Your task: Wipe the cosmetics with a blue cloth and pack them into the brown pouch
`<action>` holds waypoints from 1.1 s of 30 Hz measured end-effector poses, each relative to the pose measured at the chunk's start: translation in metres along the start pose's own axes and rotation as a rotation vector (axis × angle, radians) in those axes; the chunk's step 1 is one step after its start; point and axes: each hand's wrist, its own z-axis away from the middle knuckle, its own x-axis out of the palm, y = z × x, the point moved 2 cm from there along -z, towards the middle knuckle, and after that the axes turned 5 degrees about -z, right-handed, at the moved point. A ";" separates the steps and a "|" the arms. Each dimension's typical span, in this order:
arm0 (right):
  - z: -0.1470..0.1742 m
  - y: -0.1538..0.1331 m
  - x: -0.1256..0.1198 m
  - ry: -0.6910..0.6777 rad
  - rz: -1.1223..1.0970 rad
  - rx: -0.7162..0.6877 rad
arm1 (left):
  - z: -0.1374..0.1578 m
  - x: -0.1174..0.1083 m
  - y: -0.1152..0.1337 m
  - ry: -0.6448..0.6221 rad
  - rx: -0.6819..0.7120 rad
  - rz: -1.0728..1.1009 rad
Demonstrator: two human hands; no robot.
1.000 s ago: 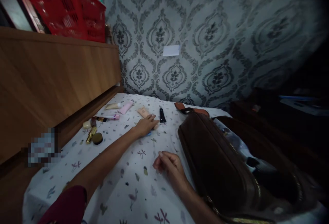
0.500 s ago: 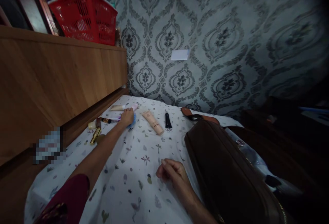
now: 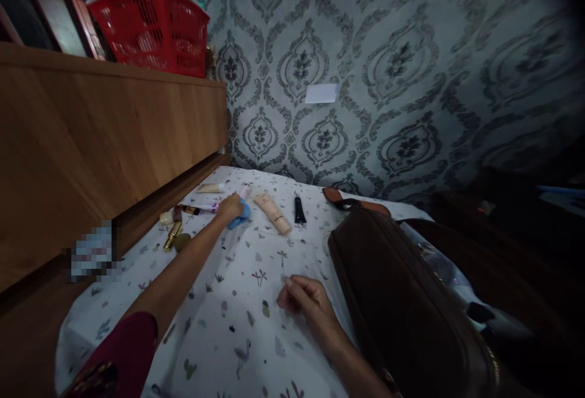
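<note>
My left hand (image 3: 231,206) reaches far forward over the printed white sheet (image 3: 237,300), fingers closed on a crumpled blue cloth (image 3: 241,215). A pink tube (image 3: 245,191) lies just beyond it, and a tube with a purple end (image 3: 209,208) pokes out on its left. To its right are a beige tube (image 3: 272,214) and a small black tube (image 3: 299,209). My right hand (image 3: 307,300) rests nearer, loosely curled with thumb against the fingers, and nothing shows in it. A dark brown bag (image 3: 393,300) stands right beside that hand.
Along the left runs a wooden cabinet (image 3: 114,124) with a red basket (image 3: 155,26) on top. Several cosmetics lie by its foot, among them a gold tube (image 3: 172,236) and a beige-and-white tube (image 3: 211,188). Patterned wallpaper (image 3: 393,69) closes off the back.
My left hand has shifted slightly to the right along with the blue cloth, more of which now shows. My right hand stays about where it was.
</note>
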 end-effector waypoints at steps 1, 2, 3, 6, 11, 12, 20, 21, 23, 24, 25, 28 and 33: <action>0.000 0.000 0.000 0.001 -0.001 -0.007 | 0.005 0.001 -0.001 -0.009 -0.007 0.035; 0.000 0.001 0.000 0.001 -0.001 -0.013 | 0.010 0.002 -0.002 -0.018 -0.019 0.075; 0.000 0.002 0.000 0.001 0.001 -0.018 | 0.015 0.003 -0.003 -0.028 -0.030 0.121; 0.000 0.003 0.000 -0.002 0.008 -0.024 | 0.029 0.006 -0.008 -0.066 -0.036 0.283; 0.000 0.003 0.001 -0.009 0.027 -0.025 | 0.053 0.012 -0.012 -0.183 -0.040 0.529; 0.001 0.003 0.001 -0.006 0.032 -0.026 | 0.059 0.013 -0.013 -0.215 -0.034 0.561; 0.000 0.003 0.001 -0.016 0.035 -0.023 | 0.095 0.008 -0.018 -0.495 0.234 0.564; -0.001 0.004 0.001 -0.015 0.037 -0.023 | 0.096 0.006 -0.018 -0.499 0.284 0.541; -0.001 0.006 0.000 -0.009 0.041 -0.022 | 0.093 0.003 -0.014 -0.448 0.372 0.493; -0.001 0.007 0.000 -0.004 0.042 -0.022 | 0.089 0.002 -0.011 -0.390 0.405 0.470; -0.001 0.007 0.000 0.003 0.042 -0.024 | 0.084 0.002 -0.007 -0.314 0.430 0.445; -0.001 0.006 0.000 0.025 0.055 -0.035 | 0.068 0.007 0.007 -0.070 0.477 0.366; 0.001 -0.002 0.001 0.074 0.150 -0.050 | 0.047 0.033 0.026 0.053 0.602 0.227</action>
